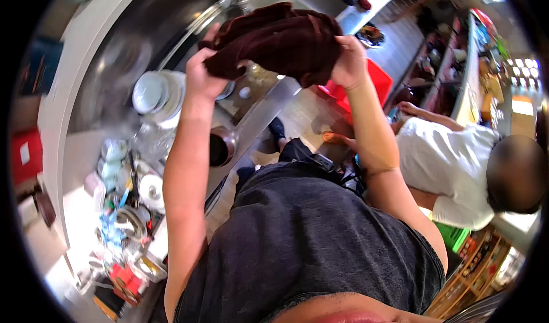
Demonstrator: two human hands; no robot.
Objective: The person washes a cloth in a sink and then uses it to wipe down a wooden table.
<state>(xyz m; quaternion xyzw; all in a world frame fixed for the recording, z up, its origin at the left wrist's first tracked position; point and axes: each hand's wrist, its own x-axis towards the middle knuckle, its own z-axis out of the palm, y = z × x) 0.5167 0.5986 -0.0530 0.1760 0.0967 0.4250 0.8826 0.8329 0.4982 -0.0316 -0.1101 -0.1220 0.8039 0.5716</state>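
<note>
A dark brown cloth is stretched between my two raised hands, bunched and folded along its length. Its left end is gripped by my left hand, fingers wrapped round the edge. At the other end, my right hand grips the cloth, its fingers partly hidden behind it. The cloth hangs in the air over the front edge of a metal sink counter. Below my left hand, a stack of white plates and bowls stands on the counter.
A dark round pot sits beside my left forearm. Crowded dishes and utensils fill the left side. A red crate is on the floor beyond my right hand. At right, close to my arm, is a person in a white shirt.
</note>
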